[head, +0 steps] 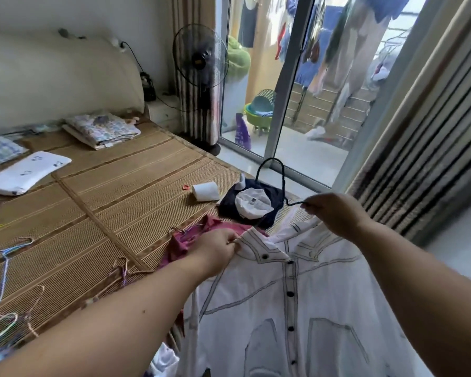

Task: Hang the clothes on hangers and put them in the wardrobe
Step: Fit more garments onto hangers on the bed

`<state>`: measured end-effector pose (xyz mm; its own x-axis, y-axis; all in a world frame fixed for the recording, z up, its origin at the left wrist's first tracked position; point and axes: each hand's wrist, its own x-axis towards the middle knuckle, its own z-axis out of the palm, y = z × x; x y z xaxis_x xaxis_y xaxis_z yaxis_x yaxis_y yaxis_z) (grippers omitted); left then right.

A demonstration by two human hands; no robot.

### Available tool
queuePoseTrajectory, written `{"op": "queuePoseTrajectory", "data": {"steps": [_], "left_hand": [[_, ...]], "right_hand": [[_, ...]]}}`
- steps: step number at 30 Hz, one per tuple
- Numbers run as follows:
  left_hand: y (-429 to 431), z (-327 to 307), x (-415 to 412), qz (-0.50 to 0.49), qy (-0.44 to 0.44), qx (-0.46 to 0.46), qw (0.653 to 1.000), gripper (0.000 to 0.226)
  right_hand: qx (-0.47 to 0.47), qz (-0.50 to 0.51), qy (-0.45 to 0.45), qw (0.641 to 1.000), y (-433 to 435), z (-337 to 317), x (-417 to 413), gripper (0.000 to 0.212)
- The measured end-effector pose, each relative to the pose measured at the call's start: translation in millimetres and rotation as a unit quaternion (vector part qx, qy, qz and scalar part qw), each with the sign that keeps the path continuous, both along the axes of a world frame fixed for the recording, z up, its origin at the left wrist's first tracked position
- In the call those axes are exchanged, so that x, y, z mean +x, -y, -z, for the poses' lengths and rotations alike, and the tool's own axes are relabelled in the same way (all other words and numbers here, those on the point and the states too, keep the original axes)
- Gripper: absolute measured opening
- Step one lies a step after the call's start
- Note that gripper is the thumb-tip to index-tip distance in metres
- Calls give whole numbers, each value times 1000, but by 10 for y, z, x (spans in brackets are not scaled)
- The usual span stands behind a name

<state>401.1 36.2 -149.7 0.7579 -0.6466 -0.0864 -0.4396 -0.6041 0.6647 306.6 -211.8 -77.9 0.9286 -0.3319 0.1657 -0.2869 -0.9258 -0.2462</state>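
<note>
The left hand (218, 247) pinches the collar of the white shirt (297, 308), fingers closed on the fabric. At two o'clock from it, the right hand (335, 213) grips the black hanger (279, 172) by its neck. The shirt hangs at centre-bottom.

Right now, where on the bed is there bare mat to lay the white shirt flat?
The widest bare mat lies mid-bed, bordered by the white pillow, the folded patterned bedding and the tissue roll. It is crowded at the near left, with loose wire hangers, and by the maroon garment and the navy garment.
</note>
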Motion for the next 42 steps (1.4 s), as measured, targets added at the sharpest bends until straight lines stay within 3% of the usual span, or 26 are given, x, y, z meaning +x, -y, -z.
{"op": "queuePoseTrajectory", "data": {"steps": [7, 12, 22, 27, 29, 33, 35, 36, 38, 40, 42], "left_hand": [[217, 734, 970, -53, -104, 38, 992, 13], [235, 1227, 1406, -146, -174, 19, 974, 7], [242, 2148, 2414, -326, -210, 64, 920, 12], [227, 2782, 2737, -381, -231, 126, 886, 14], [240, 2998, 2861, -394, -232, 147, 877, 12], [257, 3343, 3031, -404, -226, 199, 864, 14], [274, 3469, 3064, -406, -221, 204, 863, 11], [294, 3505, 3080, -407, -214, 207, 863, 16], [349, 3509, 3098, -400, -208, 218, 866, 49], [416, 3382, 3083, -395, -196, 198, 875, 69], [443, 3147, 3045, -380, -168, 181, 891, 75]], "right_hand": [[41, -38, -93, 994, 246, 801, 1281, 19], [53, -60, -146, 986, 256, 1368, 2109, 24], [23, -187, -214, 958, 184, 2592, 3931, 20], [96, -194, -252, 943, 57, 3375, 4454, 22], [78, -218, -267, 935, 43, 3662, 4598, 23], [96, -255, -314, 910, 30, 4123, 4843, 31], [110, -270, -361, 886, 5, 4282, 4887, 56], [106, -272, -387, 875, -13, 4332, 4880, 71], [98, -275, -402, 868, -60, 4364, 4814, 89], [77, -276, -390, 875, -101, 4280, 4686, 91], [61, -285, -368, 883, -144, 4085, 4583, 86]]}}
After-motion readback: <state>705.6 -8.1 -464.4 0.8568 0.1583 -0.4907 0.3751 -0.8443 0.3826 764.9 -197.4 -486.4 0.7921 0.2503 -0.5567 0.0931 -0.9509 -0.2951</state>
